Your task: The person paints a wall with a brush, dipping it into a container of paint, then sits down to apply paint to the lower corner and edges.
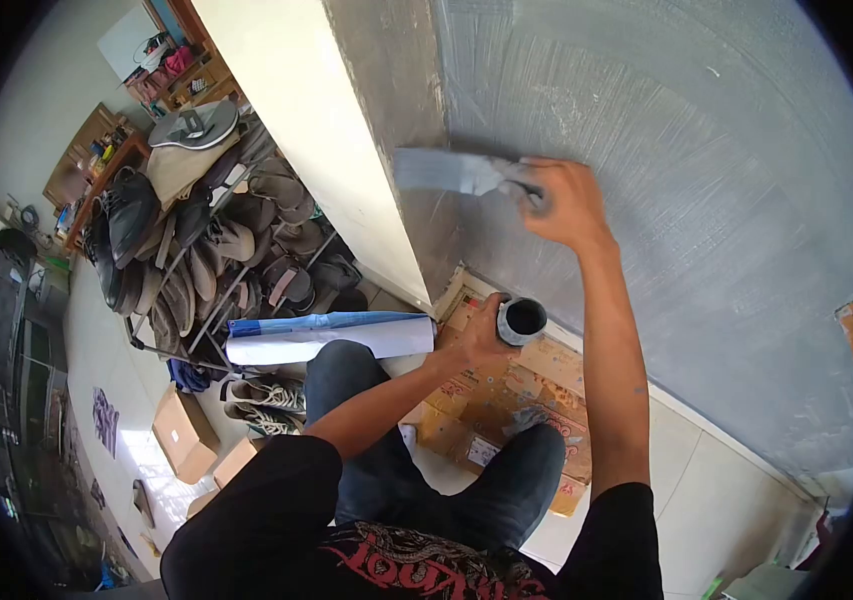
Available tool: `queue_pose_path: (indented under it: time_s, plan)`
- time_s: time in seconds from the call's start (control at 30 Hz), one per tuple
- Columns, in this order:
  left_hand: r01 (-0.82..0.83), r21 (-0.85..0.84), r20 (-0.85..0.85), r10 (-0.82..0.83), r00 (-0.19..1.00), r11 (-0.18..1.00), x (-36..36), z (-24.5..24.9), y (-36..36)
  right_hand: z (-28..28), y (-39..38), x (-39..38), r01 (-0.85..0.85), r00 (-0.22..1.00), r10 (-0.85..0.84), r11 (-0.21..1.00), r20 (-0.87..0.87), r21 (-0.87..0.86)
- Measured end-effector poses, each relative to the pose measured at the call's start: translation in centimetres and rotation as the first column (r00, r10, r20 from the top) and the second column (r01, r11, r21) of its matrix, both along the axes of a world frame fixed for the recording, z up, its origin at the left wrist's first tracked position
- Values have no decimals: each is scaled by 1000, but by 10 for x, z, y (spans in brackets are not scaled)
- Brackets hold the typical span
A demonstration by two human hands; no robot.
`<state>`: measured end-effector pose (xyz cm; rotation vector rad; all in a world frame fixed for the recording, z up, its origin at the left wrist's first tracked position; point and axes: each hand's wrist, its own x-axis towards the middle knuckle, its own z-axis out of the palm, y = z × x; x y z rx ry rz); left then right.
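Observation:
My right hand [564, 203] is closed round the handle of a wide paintbrush [441, 171] smeared with grey paint. Its bristle end points left and lies at the inner corner, where the grey wall [636, 190] meets a narrow grey strip [391, 75] beside a cream wall face. Lower down, my left hand [483, 338] grips a small paint cup [522, 320] from its left side. Dark paint shows inside the cup, which is held over the cardboard [451, 405]. Streaky brush marks cover the grey wall.
Flattened cardboard covers the floor between my knees. A rolled white and blue sheet [331, 340] lies to the left. Beyond it stands a metal rack [208, 335] piled with shoes, with sneakers [264, 403] and an open cardboard box [184, 435] nearby.

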<state>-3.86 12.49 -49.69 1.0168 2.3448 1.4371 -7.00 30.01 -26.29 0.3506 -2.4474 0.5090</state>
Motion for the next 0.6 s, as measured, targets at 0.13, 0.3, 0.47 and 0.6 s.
queue_pose_path:
  time_s: [0.13,0.3,0.47,0.6]
  plan:
    - [-18,-74,-12,17,1000,997,1,2,0,0,-9,-14,-42,980,13,989,-200,-144]
    - [28,-36,65,-26,998,999,-1,1,1,-6,-14,-5,3,992,-15,996,124,94]
    - [22,-38,30,-21,999,999,1,-5,1,1,2,-9,-70,994,60,992,-95,-104]
    - [30,-68,39,-27,999,997,-2,-8,1,-2,-15,-14,-70,996,71,997,48,-28]
